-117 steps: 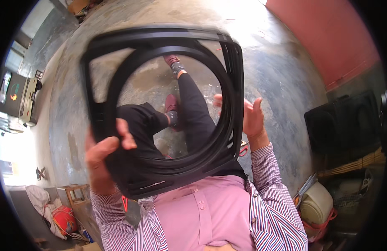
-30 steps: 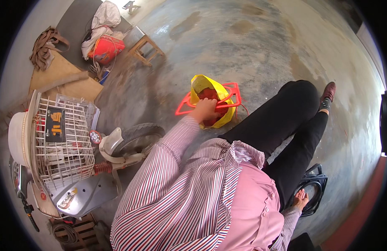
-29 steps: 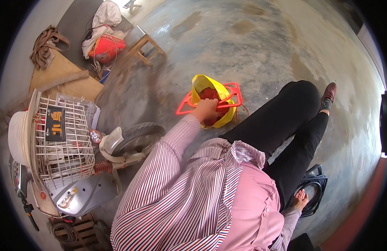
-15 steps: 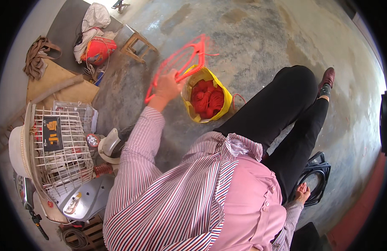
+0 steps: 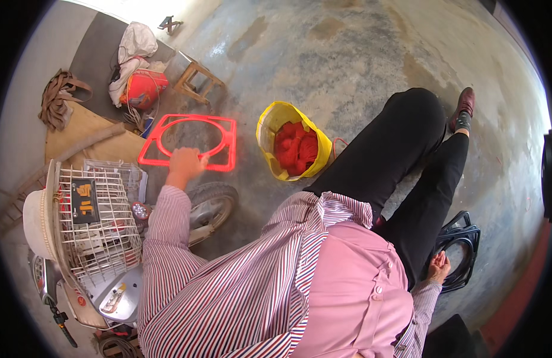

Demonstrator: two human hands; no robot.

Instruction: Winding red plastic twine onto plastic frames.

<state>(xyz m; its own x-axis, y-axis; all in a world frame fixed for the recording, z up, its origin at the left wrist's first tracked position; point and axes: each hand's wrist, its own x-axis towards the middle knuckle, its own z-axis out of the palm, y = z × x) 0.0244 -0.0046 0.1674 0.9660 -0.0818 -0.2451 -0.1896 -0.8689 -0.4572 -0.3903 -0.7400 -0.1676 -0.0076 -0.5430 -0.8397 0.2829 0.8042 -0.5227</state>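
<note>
My left hand (image 5: 185, 163) grips the near edge of a red square plastic frame with a round opening (image 5: 190, 142), held out to my left above the floor. A yellow bag full of red pieces (image 5: 292, 148) stands on the concrete just right of it. My right hand (image 5: 438, 267) rests low at my right side, fingers on a black square frame (image 5: 463, 249) lying on the floor by my leg. My black trouser legs stretch toward the upper right.
A scooter with a white wire basket (image 5: 92, 222) and front wheel (image 5: 211, 203) stands at my left. A small wooden stool (image 5: 197, 81), a red container (image 5: 143, 89) and white cloth (image 5: 135, 45) sit beyond. Cardboard and a dark mat lie at far left.
My left hand lifted the red frame off the yellow bag and swung it left. The black frame I held up with both hands earlier now lies on the floor at my right.
</note>
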